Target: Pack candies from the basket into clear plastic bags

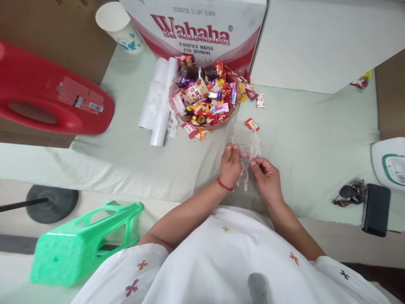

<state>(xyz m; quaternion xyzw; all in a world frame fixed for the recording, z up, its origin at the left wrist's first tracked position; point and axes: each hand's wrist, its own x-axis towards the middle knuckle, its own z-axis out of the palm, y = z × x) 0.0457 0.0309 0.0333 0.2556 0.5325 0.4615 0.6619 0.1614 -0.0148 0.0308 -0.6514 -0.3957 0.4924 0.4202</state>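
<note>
Carton: white-and-red cardboard, stood behind. [237,12] Bowl [173,106]: round, pinkish, heaped with glossy sweets. Plastic film [245,137]: sheer, crinkled, between the hands on the bowl's near side; upper part apparently opened out, lower end not yet spread. Right hand [266,175], left hand [230,165]: each pinched film between thumb and fingers. Loose sweet [252,124]: flat-wrapped, lay just beyond.
</note>
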